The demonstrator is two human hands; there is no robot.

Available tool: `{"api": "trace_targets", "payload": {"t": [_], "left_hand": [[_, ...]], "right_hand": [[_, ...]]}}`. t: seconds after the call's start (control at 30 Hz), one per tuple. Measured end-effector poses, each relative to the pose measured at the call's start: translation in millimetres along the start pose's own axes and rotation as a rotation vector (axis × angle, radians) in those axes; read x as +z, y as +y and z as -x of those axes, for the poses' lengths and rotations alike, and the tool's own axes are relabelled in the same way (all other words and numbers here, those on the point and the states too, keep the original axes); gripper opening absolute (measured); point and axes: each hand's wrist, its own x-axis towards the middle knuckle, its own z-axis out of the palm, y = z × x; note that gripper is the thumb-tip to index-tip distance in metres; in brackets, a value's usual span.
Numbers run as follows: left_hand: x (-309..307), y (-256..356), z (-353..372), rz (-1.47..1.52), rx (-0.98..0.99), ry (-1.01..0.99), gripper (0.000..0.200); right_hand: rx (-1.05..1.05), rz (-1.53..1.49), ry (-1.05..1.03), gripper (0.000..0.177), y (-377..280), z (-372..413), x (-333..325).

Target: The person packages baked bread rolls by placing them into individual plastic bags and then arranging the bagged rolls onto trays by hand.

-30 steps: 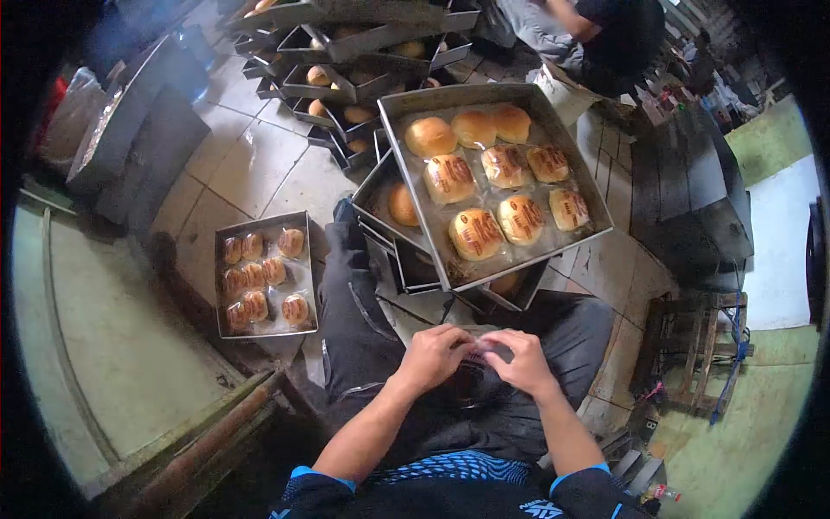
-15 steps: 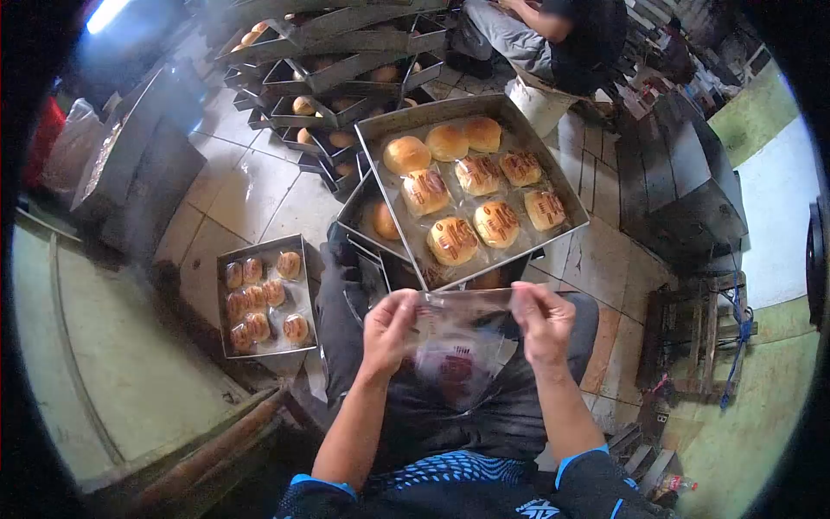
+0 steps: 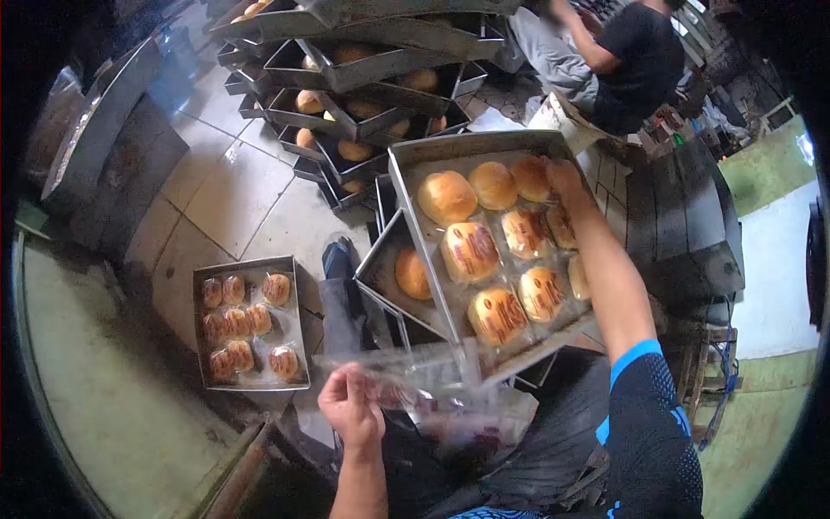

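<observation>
Head view: a person's two bare hands are spread well apart above a lap in dark trousers (image 3: 553,428).
Left grip (image 3: 353,406): pinched, thumb against fingers, holding one end of a thin, clear plastic bag (image 3: 415,374).
Plastic bag: stretched sideways from the left grip over the lap; its other end is blurred near the close corner of the tray.
Right grip (image 3: 564,177): extended over a large, rectangular grey metal tray (image 3: 480,145), fingers at a plain, round, golden-brown bun (image 3: 529,179); I cannot tell whether they are closed on it.
Plain bun: in the far right corner of the large tray, beside two more plain buns (image 3: 471,192) in the same row.
Printed buns: rounded buns in clear wrapping with brown lettering (image 3: 499,317) fill the nearer rows, some partly hidden by the right forearm.
Underneath: another grey metal tray (image 3: 377,249) sits askew, with an orange-brown bun (image 3: 413,272) showing.
Left floor: a shallow, rectangular metal tray (image 3: 289,324) of wrapped, printed buns rests on pale tiles (image 3: 229,195).
Behind: dark grey metal trays (image 3: 406,39) are stacked crosswise, buns inside.
Upper right: another person (image 3: 640,52) in a black top and grey trousers.
</observation>
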Motion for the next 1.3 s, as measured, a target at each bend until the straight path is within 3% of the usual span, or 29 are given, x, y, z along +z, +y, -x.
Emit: {"api": "trace_targets", "payload": {"t": [0.13,0.2,0.3,0.47,0.6,0.67,0.77,0.83,0.87,0.9,0.93,1.03,1.07,1.23,1.3], "left_hand": [[3,4,-1,-0.023,0.013,0.04,0.017],[0,2,1,-0.028,0.02,0.065,0.018],[0,4,3,-0.026,-0.035,0.061,0.018],[10,12,1,0.087,-0.086,-0.073,0.018],[15,2,-2,0.035,-0.03,0.028,0.013],[12,4,-1,0.014,-0.063,-0.055,0.015],[11,3,-1,0.019,-0.055,-0.055,0.016],[12,2,-1,0.06,-0.047,-0.044,0.017],[12,2,-1,0.05,-0.052,-0.047,0.017],[11,2,-2,0.039,-0.06,-0.046,0.017],[10,2,-3,0.028,-0.07,-0.044,0.017],[13,-3,3,-0.174,-0.045,-0.076,0.016],[15,-3,6,-0.272,-0.032,-0.082,0.016],[24,14,39,-0.513,-0.012,-0.194,0.018],[23,7,34,-0.783,0.409,-0.208,0.019]], "right_hand": [[0.134,-0.548,-0.096,0.055,0,-28,0],[0.221,-0.975,-0.287,0.051,3,-23,-2],[0.179,-0.911,-0.367,0.044,13,-10,-13],[0.218,-0.886,-0.191,0.044,31,38,-19],[0.262,-0.883,0.097,0.044,35,52,-15],[0.296,-1.049,0.241,0.045,36,62,-20],[0.321,-1.72,0.255,0.048,34,105,-48],[0.421,-2.062,-0.05,0.052,-1,183,-109],[0.406,-2.047,-0.112,0.049,-12,224,-130],[0.222,-2.045,-0.207,0.051,1,255,-120],[0.031,-2.074,-0.419,0.039,18,273,-102],[-0.014,-1.864,-0.679,0.045,-1,374,-96],[0.084,-1.769,-0.81,0.06,-5,399,-88],[-0.016,-1.64,-0.84,0.057,-10,457,-88],[-0.022,-1.676,-0.822,0.054,-12,469,-101]]}}
